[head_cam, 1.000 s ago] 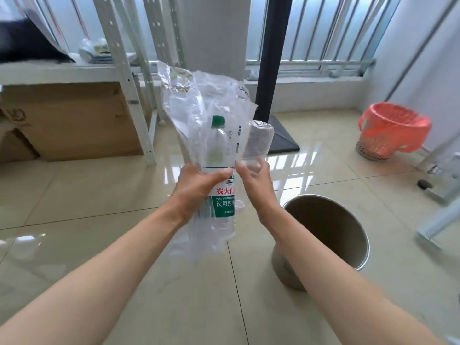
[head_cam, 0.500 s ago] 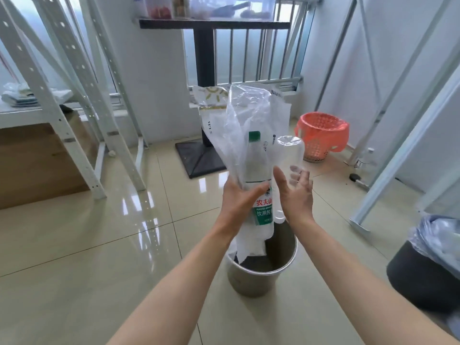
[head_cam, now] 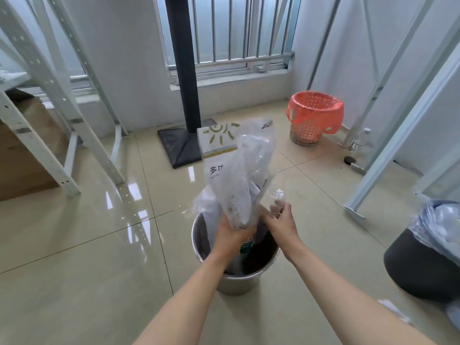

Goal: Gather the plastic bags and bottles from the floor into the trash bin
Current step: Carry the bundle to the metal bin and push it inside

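Note:
A round metal trash bin (head_cam: pixel 199 247) stands on the tiled floor in front of me. My left hand (head_cam: pixel 230 236) grips a bunch of clear plastic bags (head_cam: pixel 239 175) together with a water bottle, whose green label (head_cam: pixel 246 246) shows just below my palm, inside the bin's mouth. The bags stick up above the rim. My right hand (head_cam: pixel 281 220) is over the bin's right side, its fingers around a small clear crumpled bottle (head_cam: pixel 277 199).
An orange basket with a liner (head_cam: pixel 313 118) stands at the back right. A black table post and base (head_cam: pixel 179 150) rise behind the bin. White metal shelf frames (head_cam: pixel 49 135) and cardboard boxes are left; a dark bin with a clear liner (head_cam: pixel 428 252) is right.
Both hands have come down from chest height to the bin's mouth. The water bottle has sunk into the bin, with only the bags standing above the rim.

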